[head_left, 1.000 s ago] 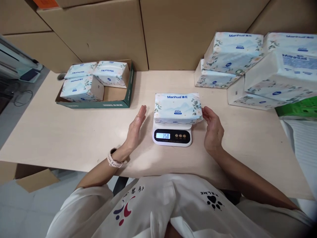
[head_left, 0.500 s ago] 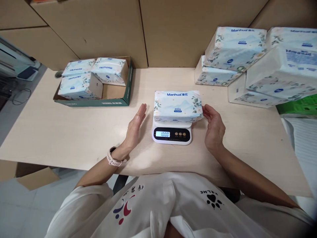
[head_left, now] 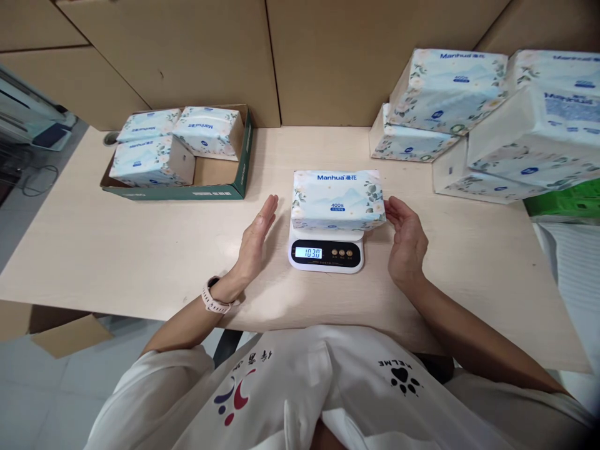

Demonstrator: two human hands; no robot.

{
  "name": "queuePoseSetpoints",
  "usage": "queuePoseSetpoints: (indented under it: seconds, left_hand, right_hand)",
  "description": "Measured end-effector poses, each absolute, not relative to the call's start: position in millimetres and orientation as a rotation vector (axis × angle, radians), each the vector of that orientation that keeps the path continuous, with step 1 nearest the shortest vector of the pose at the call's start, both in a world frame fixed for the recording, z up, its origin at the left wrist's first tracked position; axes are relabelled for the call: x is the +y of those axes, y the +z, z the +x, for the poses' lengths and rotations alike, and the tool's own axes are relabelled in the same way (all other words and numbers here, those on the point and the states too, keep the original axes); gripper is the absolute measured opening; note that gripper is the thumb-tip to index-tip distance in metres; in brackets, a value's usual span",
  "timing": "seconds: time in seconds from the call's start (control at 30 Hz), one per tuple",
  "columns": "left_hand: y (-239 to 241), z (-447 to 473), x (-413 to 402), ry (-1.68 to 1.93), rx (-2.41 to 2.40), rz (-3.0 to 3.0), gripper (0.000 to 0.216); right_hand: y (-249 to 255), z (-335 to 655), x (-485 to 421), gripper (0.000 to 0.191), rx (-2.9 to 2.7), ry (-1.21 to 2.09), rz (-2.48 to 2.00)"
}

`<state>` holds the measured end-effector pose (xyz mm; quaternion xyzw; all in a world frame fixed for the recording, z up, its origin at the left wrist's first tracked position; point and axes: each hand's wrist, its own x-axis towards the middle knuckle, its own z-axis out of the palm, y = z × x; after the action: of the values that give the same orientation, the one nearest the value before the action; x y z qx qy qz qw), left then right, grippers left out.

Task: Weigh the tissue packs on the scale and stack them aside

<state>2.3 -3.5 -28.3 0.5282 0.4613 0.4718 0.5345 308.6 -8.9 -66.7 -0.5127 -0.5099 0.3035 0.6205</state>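
Note:
A pack of tissues in white and pale blue floral wrap lies on a white digital scale. The scale's lit display reads about 103.0. To the left of the pack, my left hand stands on edge on the table with its fingers stretched out, apart from the pack and holding nothing. My right hand is at the pack's right end, fingers loosely curved and free of any hold. Its fingertips are very near the pack; whether they touch it I cannot tell.
A shallow green cardboard tray at the left back holds three tissue packs. Stacked tissue packs stand at the right back, near a green package. Large cardboard boxes line the table's far edge. An open carton is on the floor.
The scale's reading has gone from about 100.0 to about 103.0. Both hands and the tissue pack have stayed in place.

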Motion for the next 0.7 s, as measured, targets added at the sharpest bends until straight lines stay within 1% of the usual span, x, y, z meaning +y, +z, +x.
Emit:
queuePoseSetpoints:
  seconds: [0.43,0.7]
  left_hand:
    - [-26.7,3.1,-3.8,1.138,1.111,1.242,0.074]
    - [-27.2,3.5,-3.8,1.138,1.115,1.246,0.074]
  right_hand:
    - [-66.0,308.7,-9.9,0.056,-1.165,0.708,-1.178]
    - [-66.2,308.7,-10.7,0.050,-1.162,0.649,-1.167]
